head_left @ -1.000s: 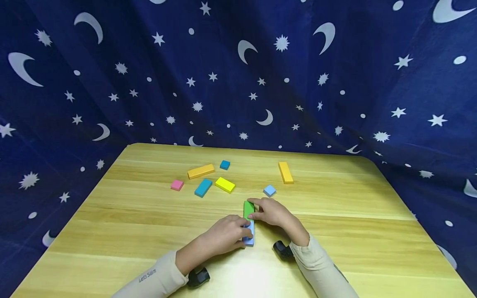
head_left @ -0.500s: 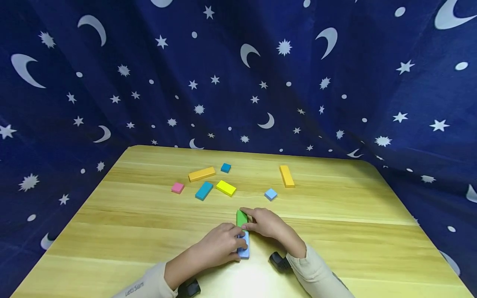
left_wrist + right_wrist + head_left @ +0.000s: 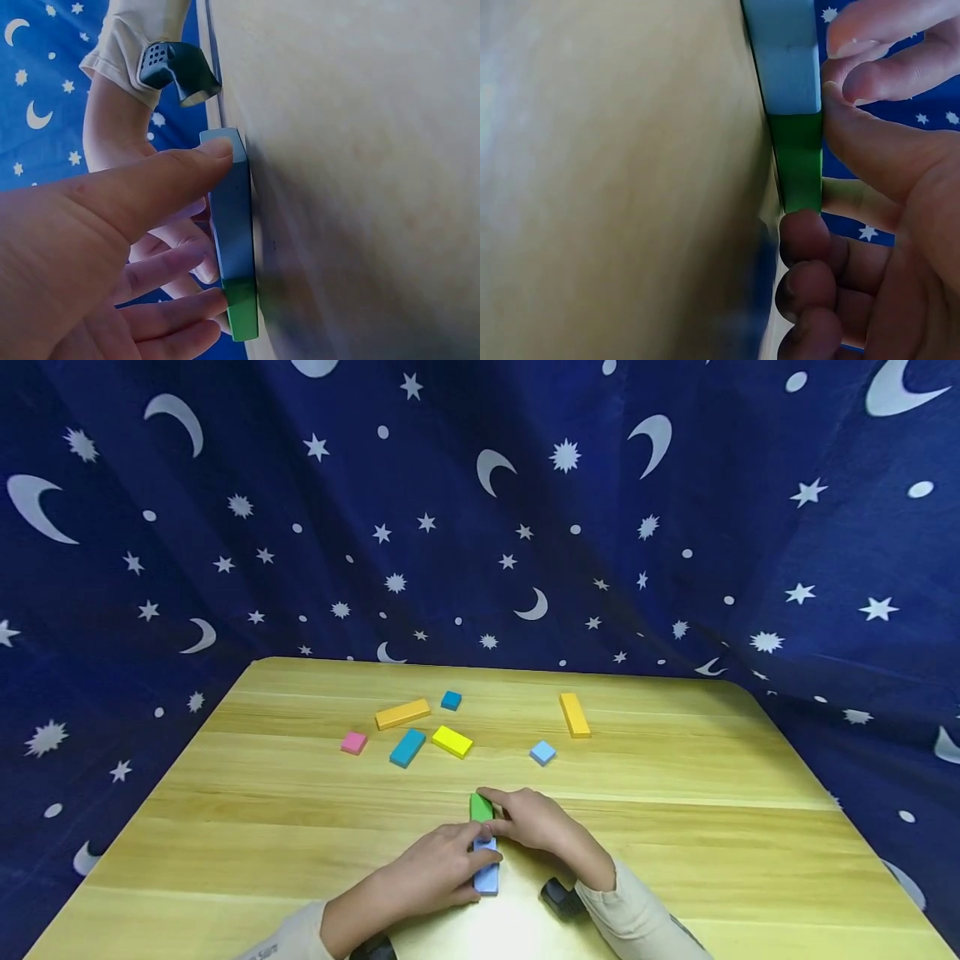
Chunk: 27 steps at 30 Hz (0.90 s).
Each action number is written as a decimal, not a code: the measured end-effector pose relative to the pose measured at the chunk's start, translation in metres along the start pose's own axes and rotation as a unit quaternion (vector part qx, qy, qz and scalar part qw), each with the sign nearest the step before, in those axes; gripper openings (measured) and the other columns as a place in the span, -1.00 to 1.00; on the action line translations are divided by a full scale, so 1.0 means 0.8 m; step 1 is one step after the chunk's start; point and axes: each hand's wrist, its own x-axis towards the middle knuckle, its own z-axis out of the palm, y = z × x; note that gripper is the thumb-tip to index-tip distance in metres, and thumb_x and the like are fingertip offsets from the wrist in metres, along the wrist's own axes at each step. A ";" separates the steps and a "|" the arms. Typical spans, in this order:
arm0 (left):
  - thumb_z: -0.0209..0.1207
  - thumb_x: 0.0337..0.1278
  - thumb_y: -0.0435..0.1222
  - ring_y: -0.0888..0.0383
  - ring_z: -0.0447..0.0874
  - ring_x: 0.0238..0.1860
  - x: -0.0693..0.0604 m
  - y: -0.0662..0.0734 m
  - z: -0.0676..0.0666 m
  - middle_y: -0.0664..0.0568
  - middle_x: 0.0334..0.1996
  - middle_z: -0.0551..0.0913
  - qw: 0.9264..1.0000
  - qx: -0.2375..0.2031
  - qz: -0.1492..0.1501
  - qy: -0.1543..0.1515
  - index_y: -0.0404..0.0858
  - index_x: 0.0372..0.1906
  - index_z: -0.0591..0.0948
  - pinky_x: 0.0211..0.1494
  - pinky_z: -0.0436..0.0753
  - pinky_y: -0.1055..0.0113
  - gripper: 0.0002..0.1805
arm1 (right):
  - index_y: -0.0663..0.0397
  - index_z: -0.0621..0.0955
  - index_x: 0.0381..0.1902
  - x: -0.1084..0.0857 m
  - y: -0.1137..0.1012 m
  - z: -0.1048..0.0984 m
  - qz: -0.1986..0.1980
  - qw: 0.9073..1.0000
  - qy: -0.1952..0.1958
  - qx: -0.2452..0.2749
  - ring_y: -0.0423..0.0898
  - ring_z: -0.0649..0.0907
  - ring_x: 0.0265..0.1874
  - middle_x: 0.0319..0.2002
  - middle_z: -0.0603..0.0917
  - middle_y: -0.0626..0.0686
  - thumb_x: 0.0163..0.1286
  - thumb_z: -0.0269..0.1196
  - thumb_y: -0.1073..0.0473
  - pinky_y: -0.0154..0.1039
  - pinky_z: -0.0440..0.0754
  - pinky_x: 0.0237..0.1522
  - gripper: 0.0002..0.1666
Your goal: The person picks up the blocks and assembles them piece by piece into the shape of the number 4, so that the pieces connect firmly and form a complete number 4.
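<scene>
In the head view, a light blue oblong block (image 3: 487, 882) and a green block (image 3: 480, 807) lie end to end near the front of the table. My left hand (image 3: 437, 870) grips the light blue block, its thumb at the near end and fingers across the top. My right hand (image 3: 536, 821) holds the green block, one finger at its far end and the thumb near the joint. The left wrist view shows the thumb on the end of the light blue block (image 3: 231, 217). In the right wrist view, the green block (image 3: 799, 161) meets the light blue one without a visible gap.
Farther back on the wooden table (image 3: 675, 760) lie a pink square (image 3: 354, 743), a teal oblong (image 3: 408, 748), a yellow oblong (image 3: 452, 742), a dark blue square (image 3: 451, 700), two orange bars (image 3: 402, 714) and a light blue square (image 3: 542, 752). A starry curtain (image 3: 450, 510) surrounds it.
Both hands have slid the joined green and light blue blocks toward me and slightly left. My right thumb has come closer to the joint and the left fingers. The other blocks lie as before.
</scene>
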 end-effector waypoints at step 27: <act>0.19 -0.03 0.12 0.10 0.48 0.15 0.001 -0.002 -0.006 -0.08 0.16 0.48 0.999 0.028 -0.016 -0.042 0.02 0.10 0.55 0.14 0.50 0.30 -0.46 | 0.10 0.42 0.22 0.001 0.006 -0.004 -0.014 1.000 -0.004 0.006 -0.17 0.48 -0.48 -0.46 0.62 0.02 0.36 0.06 0.18 -0.20 0.48 -0.36 -0.53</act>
